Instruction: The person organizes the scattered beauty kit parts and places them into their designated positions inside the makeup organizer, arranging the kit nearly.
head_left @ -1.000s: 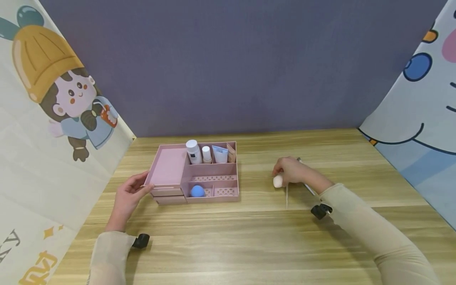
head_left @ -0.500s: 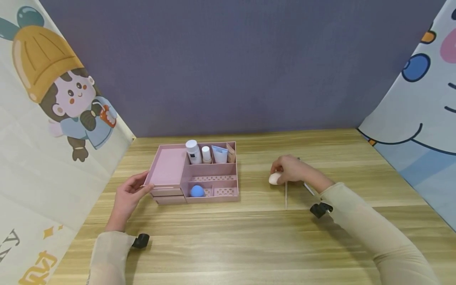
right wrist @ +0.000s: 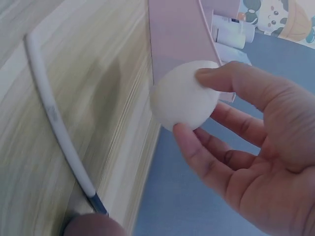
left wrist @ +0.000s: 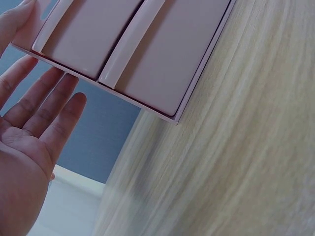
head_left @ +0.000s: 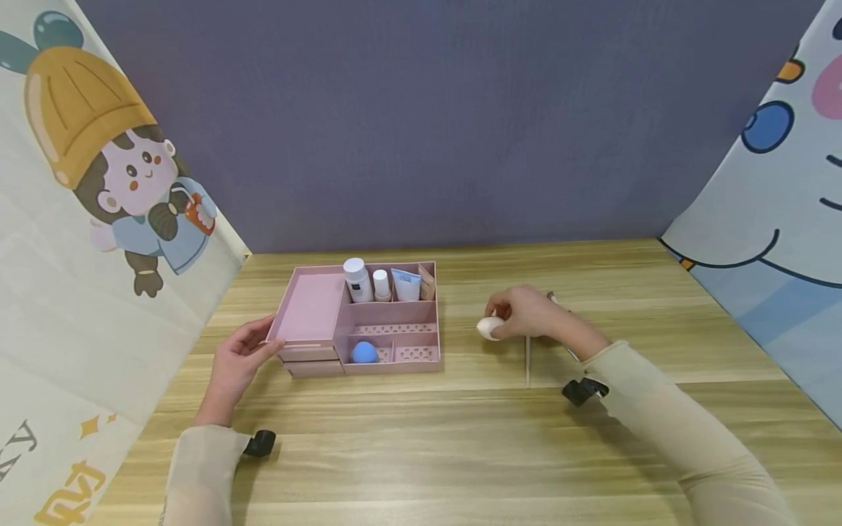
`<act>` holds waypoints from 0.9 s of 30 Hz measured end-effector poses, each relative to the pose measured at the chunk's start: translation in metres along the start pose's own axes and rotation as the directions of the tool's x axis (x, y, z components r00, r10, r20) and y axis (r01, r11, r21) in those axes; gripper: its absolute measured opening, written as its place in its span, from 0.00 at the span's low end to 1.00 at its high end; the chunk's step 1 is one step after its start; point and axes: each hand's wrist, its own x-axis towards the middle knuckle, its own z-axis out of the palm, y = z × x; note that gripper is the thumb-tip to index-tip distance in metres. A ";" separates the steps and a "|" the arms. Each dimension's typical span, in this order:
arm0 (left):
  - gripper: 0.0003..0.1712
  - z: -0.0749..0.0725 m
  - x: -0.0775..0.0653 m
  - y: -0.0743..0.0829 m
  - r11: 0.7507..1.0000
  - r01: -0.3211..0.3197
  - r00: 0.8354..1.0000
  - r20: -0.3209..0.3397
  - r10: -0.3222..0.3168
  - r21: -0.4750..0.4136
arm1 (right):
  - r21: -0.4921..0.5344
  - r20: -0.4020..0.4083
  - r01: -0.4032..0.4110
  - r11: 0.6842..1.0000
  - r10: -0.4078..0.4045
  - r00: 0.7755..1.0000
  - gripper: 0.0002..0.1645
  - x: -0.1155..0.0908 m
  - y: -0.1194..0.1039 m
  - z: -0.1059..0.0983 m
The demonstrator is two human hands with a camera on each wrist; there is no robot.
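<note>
My right hand [head_left: 526, 313] pinches a white egg-shaped makeup sponge [right wrist: 184, 96] between thumb and fingertips, just above the table, as the right wrist view shows. My left hand [head_left: 238, 359] holds the front left corner of a pink makeup organizer [head_left: 309, 303]: the thumb lies on the front and the fairly straight fingers touch the side wall. Inside the organizer are a white bottle [head_left: 358, 283], a smaller white-capped bottle [head_left: 381, 285], a light blue tube [head_left: 406, 286], a brownish flat item [head_left: 427, 283] and a blue ball-shaped item [head_left: 365, 353].
Below my right hand a thin pale stick [head_left: 528, 365] lies on the wooden table [head_left: 421, 446]. Another slim stick [head_left: 551, 296] is partly covered by that hand. Two drawers [left wrist: 157, 54] face forward in the organizer. A dark panel [head_left: 454, 131] stands behind the table.
My right hand has moved left toward the organizer with the makeup sponge, which now shows more of its side. My left hand and the organizer have stayed in place.
</note>
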 end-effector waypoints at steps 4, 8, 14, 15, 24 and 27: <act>0.22 0.000 0.000 0.000 1.000 0.003 1.000 0.001 -0.003 0.007 | 0.024 -0.023 -0.025 0.999 0.025 0.999 0.14 0.002 -0.005 0.003; 0.23 -0.001 0.000 0.000 1.000 0.008 1.000 0.002 -0.008 0.017 | 0.055 -0.046 -0.026 0.998 0.029 0.999 0.13 0.004 -0.010 0.005; 0.23 0.000 0.000 0.000 1.000 0.012 1.000 0.000 -0.012 0.014 | 0.127 -0.094 0.020 0.992 -0.008 0.996 0.15 0.009 -0.014 0.011; 0.23 -0.001 0.000 0.000 1.000 0.011 1.000 0.002 -0.011 0.010 | 0.142 -0.100 0.034 0.989 -0.020 0.995 0.16 0.010 -0.014 0.013; 0.24 0.000 0.000 0.001 1.000 0.018 1.000 0.008 -0.018 0.023 | 0.206 -0.109 0.136 0.969 -0.116 0.987 0.21 0.017 -0.024 0.022; 0.23 0.000 0.000 0.001 0.999 0.030 1.000 0.004 -0.030 0.038 | 0.226 -0.092 0.137 0.965 -0.119 0.989 0.20 0.020 -0.030 0.023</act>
